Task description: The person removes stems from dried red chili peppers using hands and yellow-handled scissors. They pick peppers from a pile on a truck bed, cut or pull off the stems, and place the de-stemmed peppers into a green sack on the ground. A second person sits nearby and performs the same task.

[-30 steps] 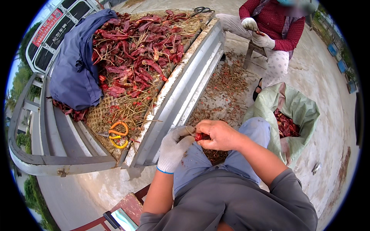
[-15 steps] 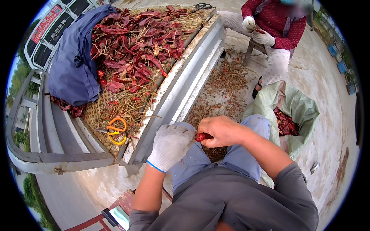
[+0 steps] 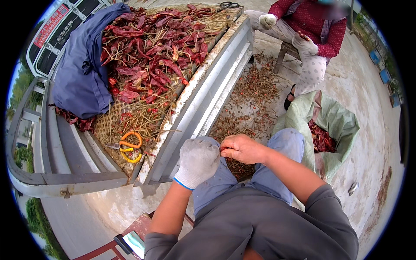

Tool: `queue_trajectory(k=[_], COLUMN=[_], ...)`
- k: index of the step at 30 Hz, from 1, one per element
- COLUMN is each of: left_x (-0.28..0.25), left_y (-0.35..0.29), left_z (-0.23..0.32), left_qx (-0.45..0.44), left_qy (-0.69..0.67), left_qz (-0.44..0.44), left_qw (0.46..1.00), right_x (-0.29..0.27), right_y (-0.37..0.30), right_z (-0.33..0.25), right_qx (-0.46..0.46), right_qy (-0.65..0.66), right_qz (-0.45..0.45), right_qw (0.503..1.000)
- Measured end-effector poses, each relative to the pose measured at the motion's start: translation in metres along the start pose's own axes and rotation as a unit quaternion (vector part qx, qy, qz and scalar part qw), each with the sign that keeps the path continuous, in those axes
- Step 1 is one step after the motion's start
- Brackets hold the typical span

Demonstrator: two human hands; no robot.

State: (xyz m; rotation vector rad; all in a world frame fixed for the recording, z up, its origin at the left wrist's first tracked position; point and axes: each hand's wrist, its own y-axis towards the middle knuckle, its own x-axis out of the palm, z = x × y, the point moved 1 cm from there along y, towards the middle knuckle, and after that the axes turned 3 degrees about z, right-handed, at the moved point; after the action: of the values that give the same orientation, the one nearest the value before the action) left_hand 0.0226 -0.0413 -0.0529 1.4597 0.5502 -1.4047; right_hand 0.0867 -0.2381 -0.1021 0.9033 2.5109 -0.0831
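My left hand (image 3: 199, 159), in a white knit glove with a blue cuff edge, is closed in front of my lap, its fingertips turned away from view. Against it, my bare right hand (image 3: 243, 148) pinches with thumb and fingers. A sliver of a red dried chili pepper (image 3: 222, 149) shows where the two hands meet; most of it is covered by them. To the left, a heap of dried red chili peppers (image 3: 151, 56) lies on the truck bed. At my right knee stands a pale green woven sack (image 3: 342, 119) with chili peppers (image 3: 320, 138) inside.
Orange-handled scissors (image 3: 131, 147) lie on the bed's near corner, black scissors (image 3: 229, 5) at its far end. Dark blue cloth (image 3: 82, 73) covers the heap's left side. The metal side panel (image 3: 208, 93) borders my left knee. A seated co-worker (image 3: 303, 26) wears white gloves. Stems litter the ground (image 3: 249, 102).
My left hand has shifted slightly right, closing up to my right hand. The chili pepper between them is now mostly hidden. The co-worker's gloved hands have moved apart.
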Motion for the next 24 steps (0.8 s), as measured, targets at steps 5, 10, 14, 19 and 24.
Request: queue_trajectory(k=[5,10,14,19,24], left_x=[0.019,0.032,0.021,0.010,0.027], left_y=[-0.002,-0.005,-0.001,-0.001,-0.012], left_z=[0.006,0.000,-0.005,0.017,0.034], left_qx=[-0.075,-0.293,-0.340,-0.308,-0.336], left_qy=[0.010,-0.115,-0.123,-0.290,-0.481], left_qz=[0.051,0.077,-0.012,-0.003,-0.052], left_qw=[0.996,0.946,0.932,0.906,0.808], right_x=[0.028,0.028,0.020,0.025,0.028], right_y=[-0.010,-0.026,-0.040,-0.045,-0.042], right_z=[0.017,0.019,0.029,0.034,0.028], right_qx=[0.139,0.233,0.153,0.095,0.037], right_qy=[0.207,0.483,0.659,0.797,0.865], right_qz=[0.085,0.130,0.133,0.101,0.061], right_qw=[0.965,0.834,0.724,0.588,0.496])
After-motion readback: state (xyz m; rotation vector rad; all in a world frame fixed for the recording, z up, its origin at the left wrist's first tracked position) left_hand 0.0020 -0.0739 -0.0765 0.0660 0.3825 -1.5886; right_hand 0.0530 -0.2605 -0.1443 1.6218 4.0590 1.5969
